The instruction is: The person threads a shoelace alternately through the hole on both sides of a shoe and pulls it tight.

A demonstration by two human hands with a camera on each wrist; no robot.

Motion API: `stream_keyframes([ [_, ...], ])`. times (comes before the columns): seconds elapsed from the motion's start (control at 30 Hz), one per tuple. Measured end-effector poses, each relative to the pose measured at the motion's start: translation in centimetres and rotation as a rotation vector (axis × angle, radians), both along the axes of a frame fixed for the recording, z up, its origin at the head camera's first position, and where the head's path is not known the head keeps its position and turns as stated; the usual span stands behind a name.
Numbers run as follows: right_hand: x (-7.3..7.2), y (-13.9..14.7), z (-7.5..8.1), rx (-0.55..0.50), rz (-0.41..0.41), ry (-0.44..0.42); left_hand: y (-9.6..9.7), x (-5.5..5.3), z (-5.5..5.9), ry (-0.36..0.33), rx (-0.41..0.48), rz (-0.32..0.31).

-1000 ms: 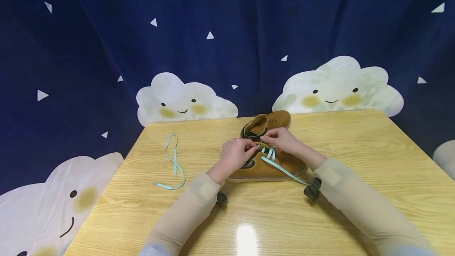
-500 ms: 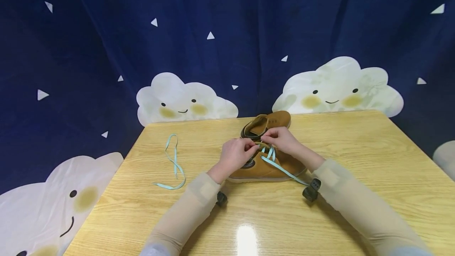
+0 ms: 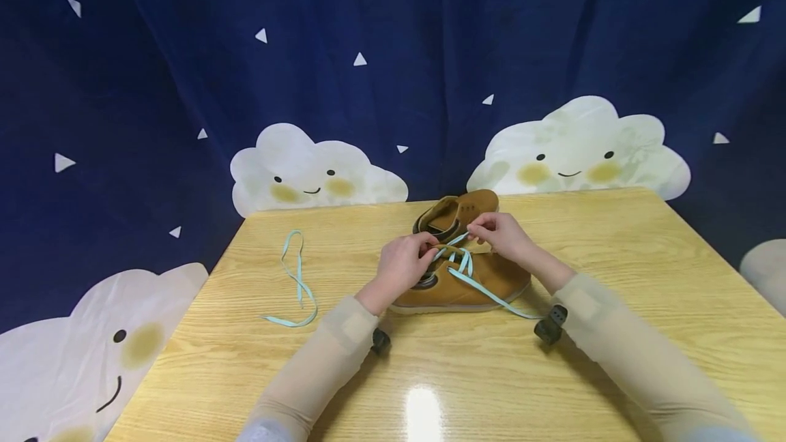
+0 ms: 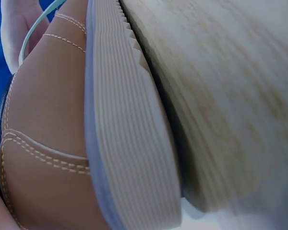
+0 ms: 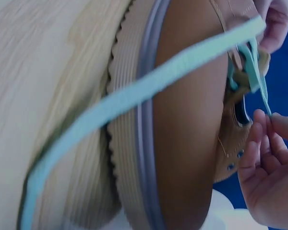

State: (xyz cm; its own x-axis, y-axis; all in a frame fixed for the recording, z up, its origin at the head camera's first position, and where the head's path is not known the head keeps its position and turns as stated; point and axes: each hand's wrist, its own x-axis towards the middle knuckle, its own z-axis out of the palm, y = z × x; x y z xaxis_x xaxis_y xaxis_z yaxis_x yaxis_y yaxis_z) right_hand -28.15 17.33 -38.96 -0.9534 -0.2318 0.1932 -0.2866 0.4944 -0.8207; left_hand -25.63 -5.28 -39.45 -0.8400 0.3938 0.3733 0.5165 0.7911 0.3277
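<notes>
A brown leather shoe (image 3: 485, 278) lies sideways across the table, its toe pointing right, with a light-blue shoelace (image 5: 153, 81) partly threaded through its eyelets. My right hand (image 3: 503, 236) pinches one lace end between thumb and fingertips above the shoe; the right wrist view shows that pinch clearly. Against the shoe's opening, my left hand (image 3: 400, 264) has its thumb and fingers closed at the tongue (image 5: 265, 60). What exactly lies between those left fingertips is partly hidden. The other lace end trails over the near side onto the table. In the left wrist view, the heel and ribbed sole (image 4: 134, 124) fill much of the frame.
Directly behind stands a second brown shoe (image 3: 479, 204), with no lace visible in its eyelets. A loose light-blue lace (image 3: 299, 271) lies curled on the wooden table (image 3: 344, 237) at the left. Beyond the back edge hangs a dark-blue curtain (image 3: 344, 101) with cloud prints.
My right hand has moved right and slightly up, drawing out a length of lace that now shows above the tongue. My left hand has shifted slightly left.
</notes>
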Motion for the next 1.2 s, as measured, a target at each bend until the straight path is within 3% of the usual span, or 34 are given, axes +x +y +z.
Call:
stream_keyframes([
  [0.7,0.7,7.4,1.4,0.053,-0.165,-0.044,0.0,0.3,0.3,0.0,0.022,-0.023],
  [1.2,1.5,9.7,1.2,0.028,-0.223,-0.035,0.0,0.4,0.4,-0.009,0.012,-0.024],
])
